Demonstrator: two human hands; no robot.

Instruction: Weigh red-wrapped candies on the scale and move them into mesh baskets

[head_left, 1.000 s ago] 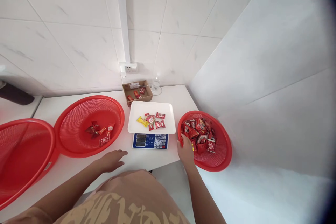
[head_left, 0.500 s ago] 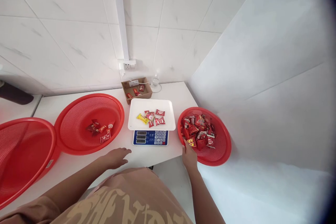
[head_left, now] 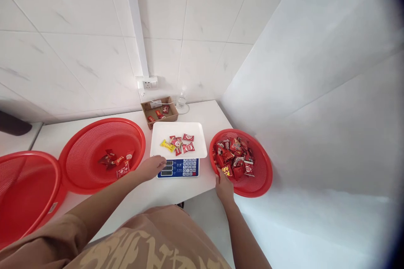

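My left hand [head_left: 153, 167] hovers at the left edge of the scale's blue keypad panel [head_left: 181, 168], below the white tray [head_left: 158, 134]. Its fingers point right and look bunched; whether anything is in them cannot be made out. On the tray lie several red packets and one yellow packet [head_left: 168, 146]. My right hand [head_left: 224, 185] grips the near left rim of the right red basket [head_left: 267, 176], which holds many red wrapped packets [head_left: 235, 147] and sits at the table's right end, partly past the edge.
Left of the scale stands a red basket [head_left: 78, 147] with several packets. Another red basket [head_left: 28, 193] overlaps its left side. Behind the scale are a small cardboard box [head_left: 160, 113] with packets, a clear glass [head_left: 181, 100] and a white cable. A wall socket [head_left: 147, 85] is above.
My left hand has moved up and right, from the table in front to the scale's display. My right hand still grips the basket rim. The camera view has shifted slightly.
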